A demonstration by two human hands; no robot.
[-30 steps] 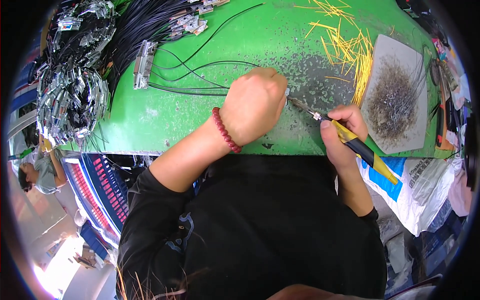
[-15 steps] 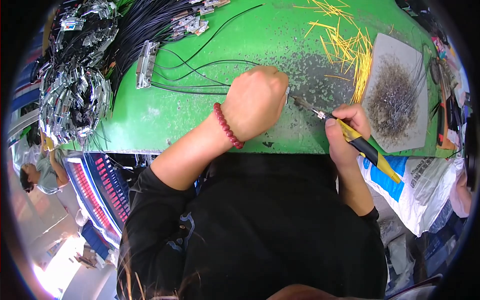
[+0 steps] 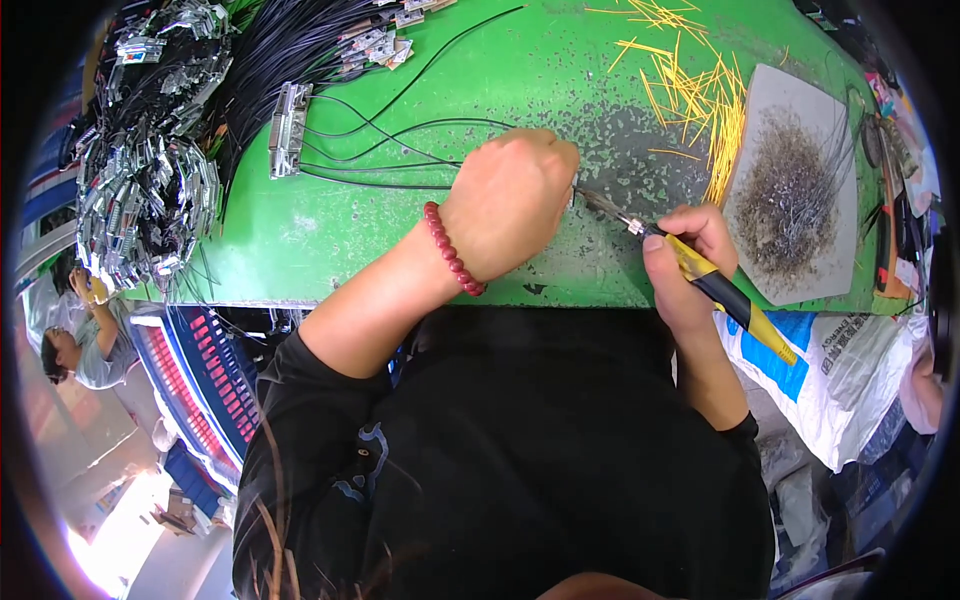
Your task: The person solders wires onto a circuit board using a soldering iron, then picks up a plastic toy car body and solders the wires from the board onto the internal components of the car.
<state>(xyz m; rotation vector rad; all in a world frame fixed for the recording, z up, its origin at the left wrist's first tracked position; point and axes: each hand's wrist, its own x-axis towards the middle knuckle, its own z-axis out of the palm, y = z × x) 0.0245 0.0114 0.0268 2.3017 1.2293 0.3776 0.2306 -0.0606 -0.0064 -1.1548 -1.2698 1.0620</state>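
Left of the soldering iron [image 3: 738, 303], our left hand [image 3: 510, 205] clenched black wires [image 3: 385, 185]; right hand [image 3: 690, 262] grasped iron; soldering progress we couldn't tell.

Soldering iron [image 3: 725, 292]: yellow body, black band, silver collar, dark brownish tip; table [image 3: 330, 225] is green, going blotchy grey in worn flecks just above and left of the iron. Above the iron, thin strips [image 3: 726, 130] all yellow; right of it, pale grey slab [image 3: 765, 98] with a mottled brown-black patch mid-face. Left of it, plain black wires [image 3: 460, 121], silver connector [image 3: 289, 130], dark red bead bracelet [image 3: 440, 239]; below it, white bag [image 3: 845, 400] with blue panel, black shirt [image 3: 560, 420] with blue-outlined motif.
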